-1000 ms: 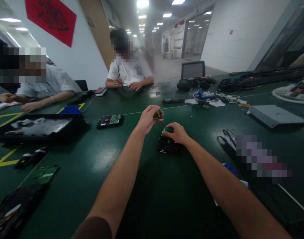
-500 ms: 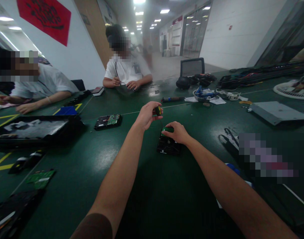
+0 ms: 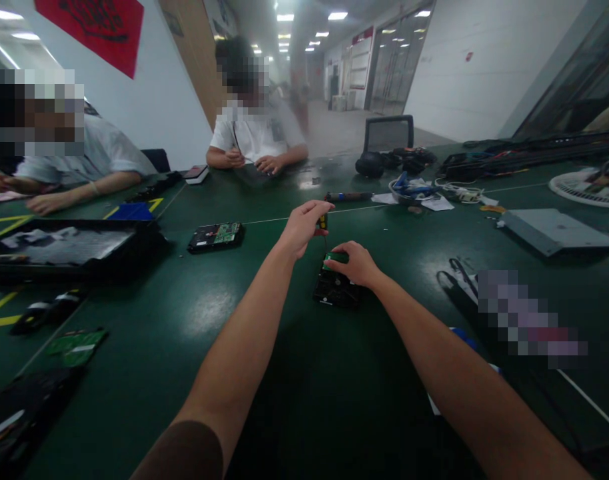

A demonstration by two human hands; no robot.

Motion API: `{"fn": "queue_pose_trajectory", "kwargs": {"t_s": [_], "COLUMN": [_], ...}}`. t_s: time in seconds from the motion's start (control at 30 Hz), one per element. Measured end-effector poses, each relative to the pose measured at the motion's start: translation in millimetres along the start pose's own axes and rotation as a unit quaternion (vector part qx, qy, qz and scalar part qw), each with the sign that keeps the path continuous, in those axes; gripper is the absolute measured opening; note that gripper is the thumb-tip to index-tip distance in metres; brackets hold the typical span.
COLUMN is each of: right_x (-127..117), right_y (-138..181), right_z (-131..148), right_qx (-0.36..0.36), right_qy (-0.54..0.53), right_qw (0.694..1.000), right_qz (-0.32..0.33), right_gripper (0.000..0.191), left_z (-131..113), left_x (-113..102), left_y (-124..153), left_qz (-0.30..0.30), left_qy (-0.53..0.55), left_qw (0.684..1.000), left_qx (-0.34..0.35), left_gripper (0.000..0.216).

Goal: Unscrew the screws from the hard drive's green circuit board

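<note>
A black hard drive (image 3: 334,292) with a green circuit board on top lies on the green table (image 3: 294,373) in front of me. My right hand (image 3: 353,263) rests on its far end, fingers curled over the green board. My left hand (image 3: 303,227) is closed around the yellow-and-black handle of a small screwdriver (image 3: 323,223), held upright just above the drive's far left corner.
Another hard drive (image 3: 215,236) lies to the left. A black tray (image 3: 64,248) and loose green boards (image 3: 77,345) sit further left. Two people sit across and at the left. Cables, a bowl (image 3: 409,193) and a grey panel (image 3: 554,230) are at the right.
My left hand with the screwdriver has shifted slightly right, closer over the drive. My right hand stays on the drive.
</note>
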State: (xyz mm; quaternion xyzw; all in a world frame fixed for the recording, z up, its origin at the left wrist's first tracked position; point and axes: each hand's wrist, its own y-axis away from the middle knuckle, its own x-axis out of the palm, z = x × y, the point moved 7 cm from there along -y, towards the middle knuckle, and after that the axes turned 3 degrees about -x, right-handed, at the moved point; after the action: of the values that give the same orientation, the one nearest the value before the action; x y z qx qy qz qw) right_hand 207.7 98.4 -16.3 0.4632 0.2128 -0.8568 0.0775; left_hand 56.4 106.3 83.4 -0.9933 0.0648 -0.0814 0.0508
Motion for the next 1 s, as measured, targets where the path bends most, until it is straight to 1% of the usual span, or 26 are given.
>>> {"fn": "queue_pose_trajectory", "kwargs": {"t_s": [0.13,0.23,0.4,0.47,0.67,0.87,0.93,1.0], "right_x": [-2.1,-3.4,-3.7,-3.4,-2.6,-3.5,-3.6,-3.8], "right_y": [1.0,1.8,2.0,1.9,1.5,2.1,2.2,2.3], "right_z": [2.7,3.2,2.6,2.3,1.9,2.0,2.0,2.2], "right_qx": [-0.005,0.000,-0.006,-0.010,-0.011,-0.006,-0.005,-0.007], "right_qy": [0.002,-0.002,-0.008,-0.010,-0.007,-0.016,-0.013,-0.011], "right_qw": [1.000,1.000,1.000,1.000,1.000,1.000,1.000,1.000], "right_qz": [-0.003,-0.003,-0.003,-0.004,0.002,0.000,-0.002,-0.004], "right_gripper": [0.044,0.043,0.047,0.047,0.045,0.046,0.045,0.046], "left_z": [10.0,13.9,8.9,7.4,7.7,3.3,3.2,5.0], "left_x": [4.7,5.0,-6.3,-7.5,-5.7,-14.7,-15.6,-13.8], "left_y": [-0.8,-2.2,-4.0,-3.4,-2.0,-3.8,-3.5,-2.7], "left_qz": [0.026,0.027,-0.026,-0.029,-0.028,-0.070,-0.069,-0.055], "left_qy": [0.082,0.093,0.020,0.017,0.062,0.011,0.011,0.031], "left_qw": [0.995,0.993,0.998,0.998,0.996,0.997,0.997,0.997], "left_qx": [-0.056,-0.074,-0.048,-0.049,-0.062,-0.026,-0.030,-0.046], "left_gripper": [0.021,0.021,0.024,0.024,0.018,0.015,0.015,0.017]}}
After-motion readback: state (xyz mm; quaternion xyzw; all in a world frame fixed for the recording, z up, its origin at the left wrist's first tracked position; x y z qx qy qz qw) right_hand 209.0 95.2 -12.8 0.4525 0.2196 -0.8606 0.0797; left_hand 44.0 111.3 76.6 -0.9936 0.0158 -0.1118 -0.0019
